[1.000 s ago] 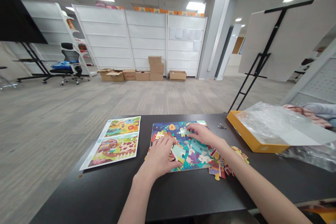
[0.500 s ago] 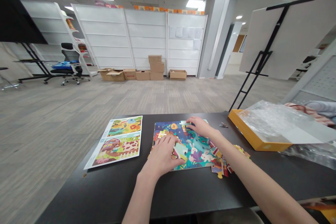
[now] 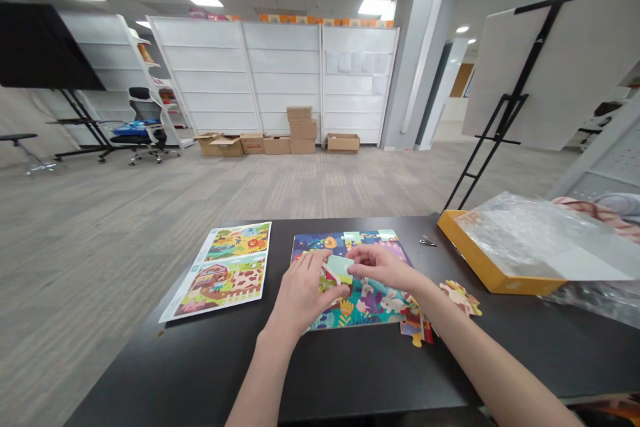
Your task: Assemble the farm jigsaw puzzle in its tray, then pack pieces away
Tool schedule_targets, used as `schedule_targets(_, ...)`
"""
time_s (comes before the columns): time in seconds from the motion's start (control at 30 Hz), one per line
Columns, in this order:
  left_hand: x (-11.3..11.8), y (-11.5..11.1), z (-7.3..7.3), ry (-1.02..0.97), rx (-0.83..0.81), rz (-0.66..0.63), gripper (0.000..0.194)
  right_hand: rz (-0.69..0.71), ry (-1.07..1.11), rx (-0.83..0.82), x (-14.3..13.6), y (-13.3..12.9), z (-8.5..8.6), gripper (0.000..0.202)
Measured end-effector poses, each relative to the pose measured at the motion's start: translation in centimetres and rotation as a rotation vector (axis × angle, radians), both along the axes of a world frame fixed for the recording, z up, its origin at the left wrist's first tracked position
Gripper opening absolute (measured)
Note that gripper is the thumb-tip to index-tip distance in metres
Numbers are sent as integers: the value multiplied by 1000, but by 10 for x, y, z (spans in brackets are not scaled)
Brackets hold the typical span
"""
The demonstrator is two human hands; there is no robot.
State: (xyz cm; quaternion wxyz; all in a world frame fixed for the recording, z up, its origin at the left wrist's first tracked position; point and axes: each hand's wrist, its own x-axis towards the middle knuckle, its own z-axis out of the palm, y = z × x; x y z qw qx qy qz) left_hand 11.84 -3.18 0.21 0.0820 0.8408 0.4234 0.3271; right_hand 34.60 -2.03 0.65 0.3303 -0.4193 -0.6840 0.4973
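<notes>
A colourful jigsaw puzzle (image 3: 373, 303) with white rabbits and a dark blue sky lies on the black table. Over its left half, my left hand (image 3: 306, 287) is closed on a few puzzle pieces (image 3: 340, 268), pale green and white with coloured edges. The fingertips of my right hand (image 3: 377, 267) pinch the right edge of those same pieces. How many pieces are held cannot be made out. Loose puzzle pieces (image 3: 417, 330) lie partly under my right forearm, and more loose pieces (image 3: 461, 297) spread to the right of it.
Left of the puzzle lies a picture sheet (image 3: 227, 273) with farm and lion scenes. An orange box (image 3: 480, 267) holding clear plastic stands at the right, with a small metal object (image 3: 427, 241) beside it. The black table's (image 3: 325, 380) near edge runs below my forearms.
My right hand has moved from the puzzle's upper part down and towards me, to the pieces in my left hand. The camera view has shifted slightly.
</notes>
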Motion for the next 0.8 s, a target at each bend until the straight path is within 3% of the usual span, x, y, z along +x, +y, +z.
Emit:
schedule_targets(0.13, -3, 3, -4, 39, -3, -18, 61, -56, 30, -15, -1, 2, -5, 30)
schedule_targets(0.3, -7, 5, -10, 75, 26, -67, 58, -87, -37, 78, -2, 3, -8, 26)
schedule_targets(0.4, -8, 5, -12, 87, 58, -109, 49, -75, -64, 107, -3, 3, -10, 24)
schedule_targets(0.53, -11, 3, -8, 85, 88, -144, 36, -45, -47, 99, -2, 4, -11, 25)
schedule_targets(0.63, -19, 8, 0, 93, 70, -96, 37, -114, -46, 132, 1, 7, -10, 29)
schedule_targets(0.7, -27, 20, 6, 110, 49, -41, 38, -204, -143, 215, 5, 9, -10, 25)
schedule_targets(0.8, -33, 50, 13, 151, -18, -7, 43, -337, -482, 386, 11, 12, -12, 15)
